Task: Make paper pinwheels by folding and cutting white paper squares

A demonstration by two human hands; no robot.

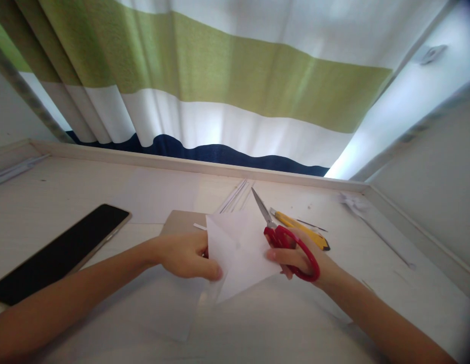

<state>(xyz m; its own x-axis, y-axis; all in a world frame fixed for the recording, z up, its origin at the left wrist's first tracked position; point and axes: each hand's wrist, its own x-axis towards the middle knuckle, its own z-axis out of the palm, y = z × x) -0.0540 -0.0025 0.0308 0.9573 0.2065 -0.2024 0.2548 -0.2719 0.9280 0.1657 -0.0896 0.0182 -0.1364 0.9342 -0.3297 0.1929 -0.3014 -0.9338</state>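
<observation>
A white sheet of paper [240, 253] is raised above the table between my two hands. My left hand [191, 258] is closed on its left edge, thumb in front and the other fingers mostly hidden behind. Red-handled scissors [282, 235] sit in my right hand [299, 255], their blades together and pointing up and away. The thumb of that hand also presses the paper's right edge. Just beyond my right hand lies a yellow utility knife [303, 227]. Under my left hand rests a brown-grey board or card [181, 220], with a small white paper strip [200, 227] close by.
A black phone [63, 253] lies at the left. Thin white paper strips [235, 194] lie behind the held paper. Another white sheet [155, 192] is flat toward the back. At the right is a folded paper shape on a thin stick [382, 237]. A raised edge [181, 164] borders the table below a striped curtain [227, 71].
</observation>
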